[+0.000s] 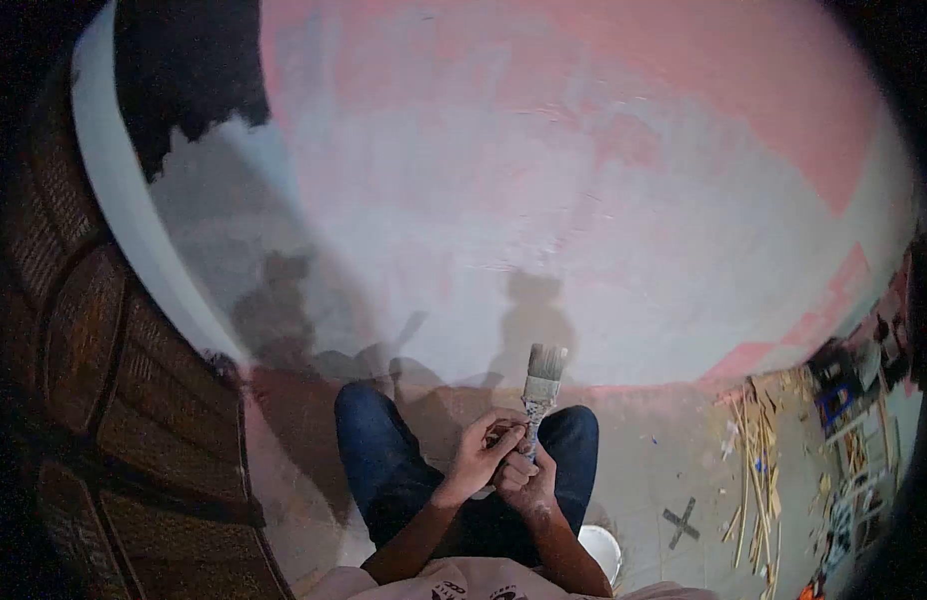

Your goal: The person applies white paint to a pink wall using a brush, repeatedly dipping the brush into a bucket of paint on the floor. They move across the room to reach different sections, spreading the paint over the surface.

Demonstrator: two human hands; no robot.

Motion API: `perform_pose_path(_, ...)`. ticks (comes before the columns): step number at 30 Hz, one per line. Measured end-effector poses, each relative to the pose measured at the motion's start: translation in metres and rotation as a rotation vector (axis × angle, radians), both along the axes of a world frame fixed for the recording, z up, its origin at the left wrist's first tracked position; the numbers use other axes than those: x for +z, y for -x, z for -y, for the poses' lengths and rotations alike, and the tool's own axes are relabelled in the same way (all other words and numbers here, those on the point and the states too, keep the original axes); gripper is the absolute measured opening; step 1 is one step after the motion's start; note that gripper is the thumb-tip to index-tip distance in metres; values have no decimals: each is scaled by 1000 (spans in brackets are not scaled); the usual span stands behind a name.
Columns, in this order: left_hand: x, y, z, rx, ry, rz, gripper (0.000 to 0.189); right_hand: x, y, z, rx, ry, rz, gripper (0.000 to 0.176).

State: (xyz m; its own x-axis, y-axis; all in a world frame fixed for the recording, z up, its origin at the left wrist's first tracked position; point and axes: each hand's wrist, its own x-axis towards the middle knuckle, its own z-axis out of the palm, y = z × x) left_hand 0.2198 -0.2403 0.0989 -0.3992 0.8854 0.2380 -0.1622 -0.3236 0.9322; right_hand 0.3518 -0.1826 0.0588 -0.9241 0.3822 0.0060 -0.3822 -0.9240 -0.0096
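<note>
A flat paintbrush (pixel 546 372) points upward in front of my knees, its bristles and metal band coated with whitish paint and its handle speckled. My right hand (pixel 528 482) is wrapped round the lower handle. Close against it on the left, my left hand (pixel 482 452) has its fingers curled and pinched together beside the handle. Whether those fingers hold the handle or something small is hidden. Beyond the brush stands a wall (pixel 434 220) with whitish paint spread unevenly over pink.
A white bucket (pixel 602 552) stands by my right hip. Thin wooden sticks (pixel 759 470) and scraps litter the floor on the right, near a grey tape cross (pixel 682 522). A dark woven-panel screen (pixel 134 400) lines the left. A black patch (pixel 189 70) marks the upper left wall.
</note>
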Motion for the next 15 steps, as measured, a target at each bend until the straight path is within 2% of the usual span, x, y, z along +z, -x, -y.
perform_pose_path(3,-5,12,6,63,38,91,14,-15,12,-5,28,-176,283,30)
perform_pose_path(7,-17,27,6,115,7,293,17,-17,30,-5,81,-279,430,37)
perform_pose_path(8,-22,30,4,131,79,362,17,-16,34,-4,69,-281,467,39)
perform_pose_path(12,-37,30,-11,246,34,427,20,14,49,1,-89,-363,552,44)
perform_pose_path(15,-32,35,-16,386,0,384,22,-5,67,-5,-238,-398,606,44)
